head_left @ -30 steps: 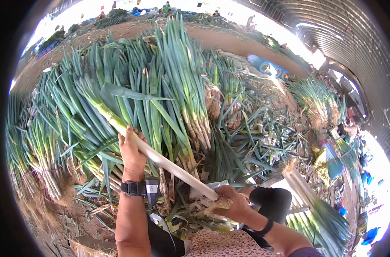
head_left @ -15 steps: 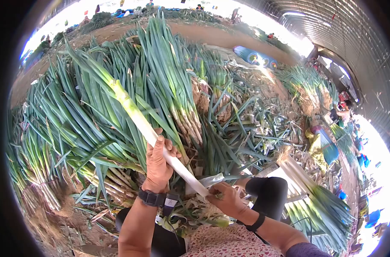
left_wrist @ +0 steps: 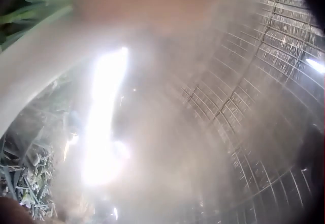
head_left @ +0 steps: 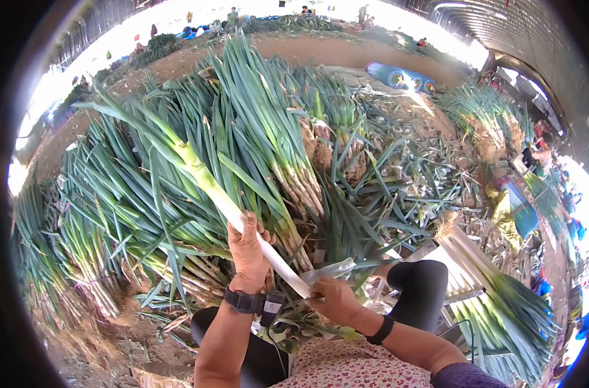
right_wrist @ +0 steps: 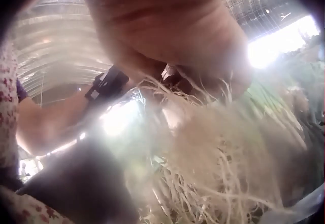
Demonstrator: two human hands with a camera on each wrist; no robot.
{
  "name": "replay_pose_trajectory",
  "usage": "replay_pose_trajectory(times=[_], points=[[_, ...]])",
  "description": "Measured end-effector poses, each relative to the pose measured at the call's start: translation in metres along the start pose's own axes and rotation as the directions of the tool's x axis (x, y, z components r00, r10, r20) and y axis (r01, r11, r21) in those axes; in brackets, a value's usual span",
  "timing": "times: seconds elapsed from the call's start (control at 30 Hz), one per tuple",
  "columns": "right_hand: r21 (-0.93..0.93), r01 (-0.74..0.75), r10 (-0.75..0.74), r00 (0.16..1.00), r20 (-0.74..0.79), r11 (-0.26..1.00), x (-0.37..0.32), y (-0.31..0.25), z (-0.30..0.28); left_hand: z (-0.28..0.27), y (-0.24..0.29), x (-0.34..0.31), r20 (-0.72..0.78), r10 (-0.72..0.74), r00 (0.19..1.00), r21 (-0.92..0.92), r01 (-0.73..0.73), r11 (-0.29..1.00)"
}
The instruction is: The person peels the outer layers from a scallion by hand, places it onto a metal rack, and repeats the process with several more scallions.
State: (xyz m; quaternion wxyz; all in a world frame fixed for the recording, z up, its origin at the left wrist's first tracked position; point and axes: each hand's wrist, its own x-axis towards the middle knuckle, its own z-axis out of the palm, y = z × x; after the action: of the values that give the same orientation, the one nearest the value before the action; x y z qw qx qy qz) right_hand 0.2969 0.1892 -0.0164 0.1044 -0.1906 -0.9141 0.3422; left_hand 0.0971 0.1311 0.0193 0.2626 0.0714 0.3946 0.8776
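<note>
One long green onion point(head_left: 207, 184) slants across the head view, green leaves up to the left and white root end down to the right. My left hand point(head_left: 248, 249) grips its white shaft around the middle. At the root end, my right hand point(head_left: 336, 301) pinches the stalk between curled fingers and thumb. Pale stringy roots point(right_wrist: 223, 173) hang below the right hand in the right wrist view. Next to the root end lies a whitish translucent strip point(head_left: 330, 268). The left wrist view is hazy, with the white shaft point(left_wrist: 30, 71) blurred at its left.
A big heap of green onions point(head_left: 171, 213) lies ahead and to the left. Trimmed white stalks point(head_left: 479, 271) rest in a bundle on a rack by the right knee point(head_left: 420, 284). Cut leaves point(head_left: 398, 194) litter the ground, and farther bundles point(head_left: 485, 119) stand at the back right.
My left hand has shifted down the shaft toward the root end, and the leafy top now reaches farther up-left. My right hand's fingers have closed in from a wider hold around the roots.
</note>
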Motion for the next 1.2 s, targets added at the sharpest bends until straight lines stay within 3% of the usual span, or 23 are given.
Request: replay_pose_trajectory(times=[0.1, 0.2, 0.27, 0.33, 0.37, 0.43, 0.47, 0.53, 0.57, 0.6, 0.67, 0.73, 0.77, 0.8, 0.83, 0.87, 0.9, 0.97, 1.03, 1.1, 1.13, 1.17, 1.2], points=[[-0.138, 0.277, -0.295, 0.946, -0.134, 0.951, -0.008, -0.005, -0.005, 0.01, 0.003, 0.0, -0.114, 0.032, 0.993, 0.114, -0.019, 0.993], [-0.084, 0.359, -0.365, 0.928, -0.07, 0.929, -0.024, -0.012, -0.01, 0.02, 0.005, 0.006, -0.178, 0.051, 0.983, 0.191, -0.016, 0.982], [-0.035, 0.455, -0.448, 0.886, 0.115, 0.89, -0.042, -0.001, -0.003, 0.021, 0.005, 0.014, -0.201, 0.035, 0.979, 0.212, 0.009, 0.977], [0.015, 0.58, -0.558, 0.776, 0.294, 0.814, -0.062, 0.021, -0.003, 0.018, 0.007, 0.02, -0.211, 0.021, 0.977, 0.245, 0.032, 0.969], [0.146, 0.375, -0.402, 0.844, 0.355, 0.916, -0.069, 0.04, -0.01, 0.016, 0.009, 0.02, -0.185, 0.014, 0.983, 0.266, 0.037, 0.963], [0.242, -0.006, -0.045, 0.978, 0.202, 0.97, -0.082, 0.087, -0.032, 0.019, 0.019, 0.016, -0.166, -0.042, 0.985, 0.34, 0.097, 0.936], [0.021, 0.111, -0.111, 0.994, 0.007, 0.994, -0.086, 0.111, -0.052, 0.021, 0.024, 0.014, -0.16, -0.066, 0.985, 0.374, 0.123, 0.919], [-0.453, -0.079, 0.085, 0.996, -0.007, 0.888, -0.098, 0.12, -0.106, 0.026, 0.03, 0.006, -0.141, -0.067, 0.988, 0.435, 0.123, 0.892], [-0.651, 0.01, 0.123, 0.98, 0.158, 0.759, -0.117, 0.129, -0.121, 0.027, 0.031, 0.004, -0.128, -0.074, 0.989, 0.466, 0.126, 0.876], [-0.765, 0.26, 0.259, 0.836, 0.484, 0.589, -0.133, 0.131, -0.129, 0.027, 0.029, 0.002, -0.109, -0.087, 0.99, 0.498, 0.13, 0.858], [-0.698, 0.441, 0.119, 0.793, 0.597, 0.564, -0.155, 0.136, -0.137, 0.019, 0.022, 0.001, 0.009, -0.062, 0.998, 0.599, 0.045, 0.8], [-0.363, 0.276, 0.19, 0.499, 0.846, 0.89, -0.125, 0.125, -0.149, 0.027, 0.022, -0.012, 0.045, -0.152, 0.987, 0.71, 0.075, 0.7], [-0.122, 0.129, 0.015, 0.624, 0.781, 0.984, -0.118, 0.101, -0.168, 0.036, 0.021, -0.02, 0.069, -0.184, 0.981, 0.736, 0.074, 0.673], [-0.12, 0.218, -0.114, 0.816, 0.566, 0.969, -0.111, 0.081, -0.179, 0.046, 0.021, -0.031, 0.085, -0.217, 0.973, 0.763, 0.077, 0.642], [-0.113, 0.314, -0.217, 0.834, 0.507, 0.943, -0.083, 0.079, -0.177, 0.058, 0.024, -0.044, 0.11, -0.283, 0.953, 0.797, 0.085, 0.598], [-0.173, 0.312, -0.216, 0.881, 0.422, 0.934, -0.062, 0.04, -0.2, 0.07, 0.027, -0.057, 0.126, -0.344, 0.93, 0.83, 0.091, 0.551], [-0.198, 0.395, -0.345, 0.906, 0.245, 0.897, -0.045, 0.027, -0.205, 0.084, 0.03, -0.069, 0.137, -0.369, 0.919, 0.889, 0.05, 0.455], [-0.332, 0.548, -0.582, 0.813, -0.005, 0.768, -0.001, 0.011, -0.201, 0.094, 0.03, -0.081, 0.186, -0.379, 0.906, 0.953, -0.072, 0.295], [-0.514, 0.574, -0.633, 0.77, 0.077, 0.637, 0.027, -0.017, -0.212, 0.099, 0.032, -0.088, 0.264, -0.373, 0.889, 0.964, -0.248, 0.092], [-0.638, 0.525, -0.532, 0.821, 0.206, 0.563, 0.049, -0.02, -0.214, 0.1, 0.038, -0.092, 0.419, -0.375, 0.827, 0.868, -0.486, -0.101], [-0.693, 0.505, -0.472, 0.841, 0.263, 0.514, 0.059, -0.015, -0.213, 0.102, 0.043, -0.098, 0.446, -0.363, 0.818, 0.828, -0.531, -0.18], [-0.671, 0.512, -0.528, 0.824, 0.206, 0.537, 0.066, -0.012, -0.217, 0.108, 0.051, -0.104, 0.473, -0.352, 0.808, 0.78, -0.57, -0.26], [-0.659, 0.499, -0.47, 0.849, 0.241, 0.563, 0.066, -0.008, -0.219, 0.113, 0.055, -0.107, 0.499, -0.342, 0.797, 0.726, -0.599, -0.337]])
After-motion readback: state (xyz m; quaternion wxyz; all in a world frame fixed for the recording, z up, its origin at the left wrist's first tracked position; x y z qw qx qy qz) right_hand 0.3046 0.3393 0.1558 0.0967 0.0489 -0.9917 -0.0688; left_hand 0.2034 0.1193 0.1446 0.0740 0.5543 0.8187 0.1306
